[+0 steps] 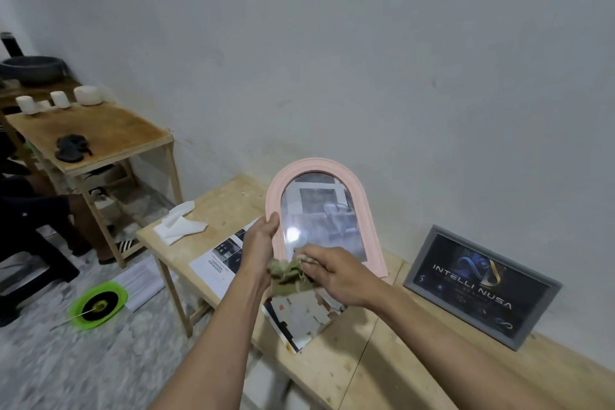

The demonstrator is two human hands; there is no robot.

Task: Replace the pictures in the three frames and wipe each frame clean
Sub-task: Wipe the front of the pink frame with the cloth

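Left hand point(263, 236) grips the pink arched frame point(317, 167) upright on the wooden bench point(349, 363); right hand point(336, 273) presses a green cloth point(286, 271) against its glass.

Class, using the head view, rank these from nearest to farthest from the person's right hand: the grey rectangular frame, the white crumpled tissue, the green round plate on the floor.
Measured from the right hand:
1. Grey rectangular frame, to its right, leaning on the wall.
2. White crumpled tissue, to its left, at the bench's far end.
3. Green round plate, far left, down on the floor.
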